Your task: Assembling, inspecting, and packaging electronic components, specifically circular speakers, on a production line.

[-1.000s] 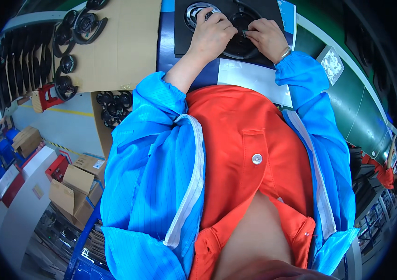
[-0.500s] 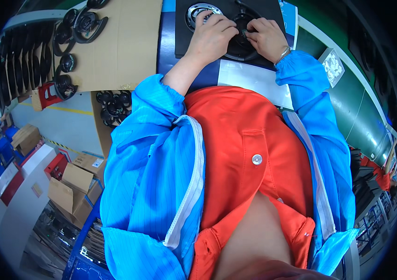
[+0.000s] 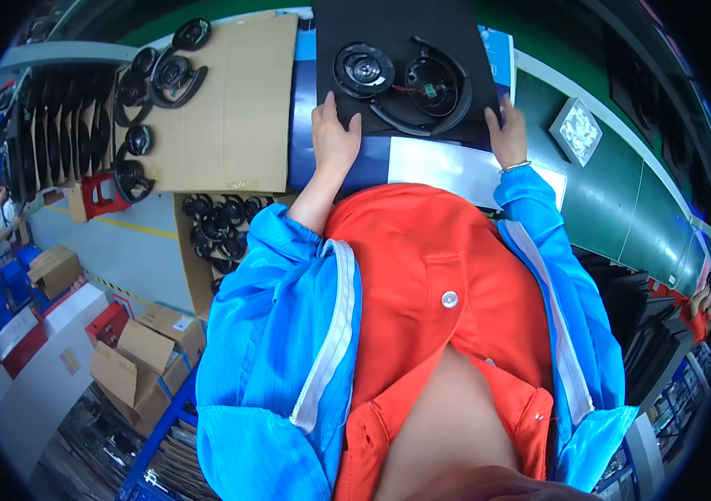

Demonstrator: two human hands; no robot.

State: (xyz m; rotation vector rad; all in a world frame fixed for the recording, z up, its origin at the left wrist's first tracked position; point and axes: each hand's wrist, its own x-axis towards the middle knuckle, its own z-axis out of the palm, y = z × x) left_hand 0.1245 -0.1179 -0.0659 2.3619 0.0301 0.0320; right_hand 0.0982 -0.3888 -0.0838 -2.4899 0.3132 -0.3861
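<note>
A black over-ear headphone (image 3: pixel 465 79) lies on a black board (image 3: pixel 397 21). One of its ear cups (image 3: pixel 432 86) is opened, with a small green circuit board inside. Thin red wires run left from it to a separate round black part (image 3: pixel 364 70) with a paler centre. At the board's near left corner is my left hand (image 3: pixel 335 144), thumb and fingers apart. My right hand (image 3: pixel 509 138) is by the near right corner, its thumb toward the edge and its fingers stretched outward. Neither hand touches the headphone.
On the left, a cardboard-topped surface (image 3: pixel 230 134) bears several headphones (image 3: pixel 173 79). Below it, a carton (image 3: pixel 197 288) holds many black round parts. A white sheet (image 3: pixel 430 160) lies just before the board. A white-framed square object (image 3: pixel 576 132) stands on the green surface (image 3: pixel 614 192) at right.
Both hands have left the headphone and moved apart to the board's two sides, uncovering the opened cup and red wires. The whole view has shifted slightly.
</note>
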